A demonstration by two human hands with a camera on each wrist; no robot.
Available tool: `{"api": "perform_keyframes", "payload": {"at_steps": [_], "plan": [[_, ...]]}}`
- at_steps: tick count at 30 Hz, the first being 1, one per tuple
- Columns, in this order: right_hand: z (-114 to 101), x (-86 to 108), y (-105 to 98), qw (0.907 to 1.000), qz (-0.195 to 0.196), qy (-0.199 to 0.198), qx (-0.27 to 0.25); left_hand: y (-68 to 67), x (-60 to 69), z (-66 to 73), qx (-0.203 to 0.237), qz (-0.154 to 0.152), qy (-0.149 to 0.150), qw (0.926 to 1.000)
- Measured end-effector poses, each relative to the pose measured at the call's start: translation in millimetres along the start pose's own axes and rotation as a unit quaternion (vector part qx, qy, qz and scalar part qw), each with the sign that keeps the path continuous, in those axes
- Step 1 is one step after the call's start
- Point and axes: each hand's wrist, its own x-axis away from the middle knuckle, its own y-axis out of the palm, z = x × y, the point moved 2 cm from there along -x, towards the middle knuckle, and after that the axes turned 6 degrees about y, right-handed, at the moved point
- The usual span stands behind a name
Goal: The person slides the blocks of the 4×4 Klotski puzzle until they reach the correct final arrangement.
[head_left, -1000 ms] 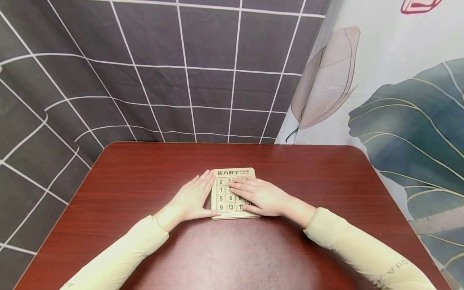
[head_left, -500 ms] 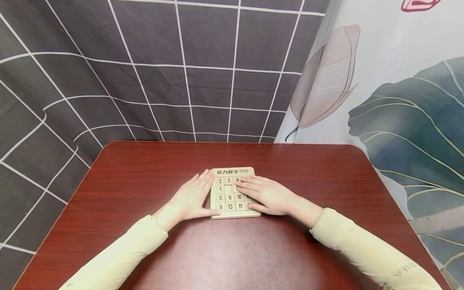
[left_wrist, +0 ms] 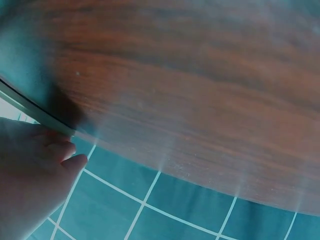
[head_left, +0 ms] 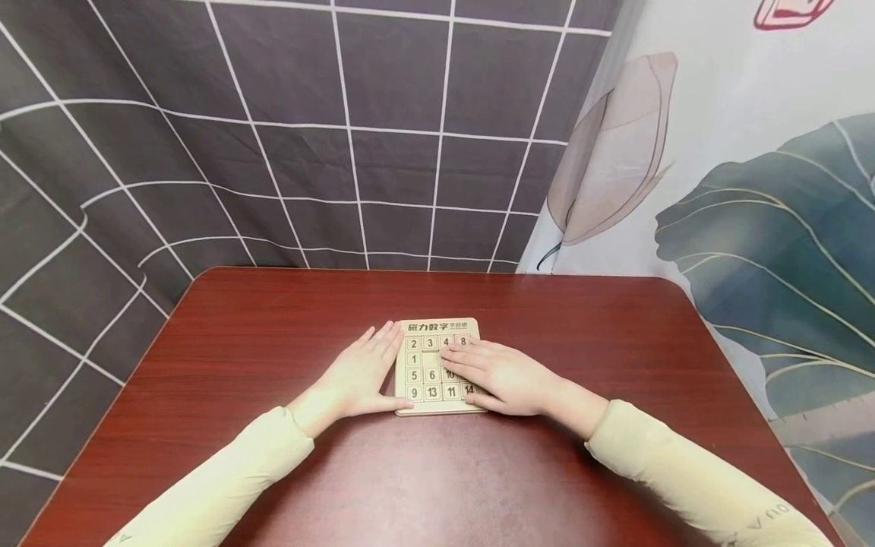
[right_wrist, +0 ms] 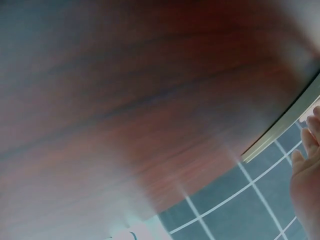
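Number puzzle (head_left: 432, 375) lay on the table (head_left: 581, 327) in the head view, left hand (head_left: 365, 374) straight-fingered along its left edge, right hand (head_left: 506, 376) extended flat over its right side, while left-wrist, then right-wrist views showed each beside its rim.

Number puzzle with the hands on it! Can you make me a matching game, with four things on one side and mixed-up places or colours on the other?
Things
1. left hand
2. table
3. 13 tile
4. right hand

Places and colours
A. bottom row, between the 9 tile and the 11 tile
B. covering part of the right side of the number puzzle
C. reddish brown
D. at the puzzle's left edge

Right pairs
1-D, 2-C, 3-A, 4-B
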Motion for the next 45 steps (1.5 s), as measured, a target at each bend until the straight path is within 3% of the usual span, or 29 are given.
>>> {"api": "perform_keyframes", "payload": {"at_steps": [12,34,45], "plan": [[-8.3,-7.6,3.7,0.9992,0.001,-0.037,0.012,-2.8,-3.0,0.5,0.01,0.003,-0.003,0.9999],[8.4,-23.0,6.7,0.9998,-0.003,0.008,0.016,-5.1,-6.1,-1.5,0.017,-0.004,0.005,0.9998],[4.8,-15.0,-1.4,0.9999,0.0,0.012,0.01,-0.1,-6.6,-4.3,0.017,-0.008,0.001,0.9998]]}}
